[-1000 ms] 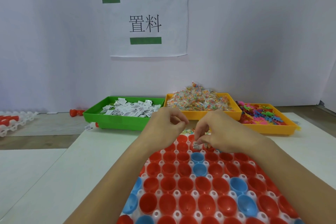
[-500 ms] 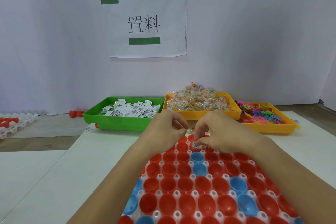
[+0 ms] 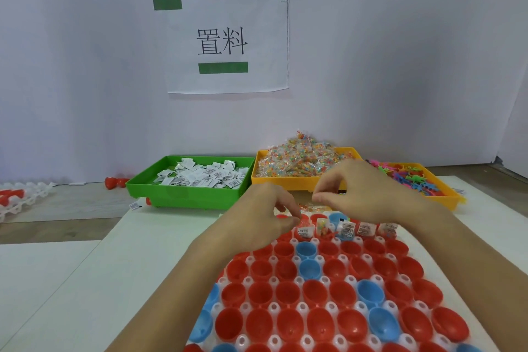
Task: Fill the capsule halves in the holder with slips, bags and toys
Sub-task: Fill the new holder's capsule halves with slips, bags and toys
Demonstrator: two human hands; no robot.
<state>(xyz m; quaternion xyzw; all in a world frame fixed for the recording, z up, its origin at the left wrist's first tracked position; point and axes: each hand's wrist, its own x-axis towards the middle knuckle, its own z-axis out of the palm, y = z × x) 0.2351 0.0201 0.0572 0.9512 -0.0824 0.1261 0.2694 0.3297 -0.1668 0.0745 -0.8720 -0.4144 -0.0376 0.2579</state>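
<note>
Pinching a bag (image 3: pixel 303 222) with my left hand (image 3: pixel 264 216) over the holder (image 3: pixel 274 307) — right hand (image 3: pixel 353 190) curled, contents unclear; loose release risks bag missing its capsule half.

Three trays (image 3: pixel 197 194) sit side by side behind the holder (image 3: pixel 300 306).

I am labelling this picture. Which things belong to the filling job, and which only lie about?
Job: holder, capsule halves, green tray of slips, yellow tray of bags, orange tray of toys.

Lying about: wall sign, second holder far left.
</note>
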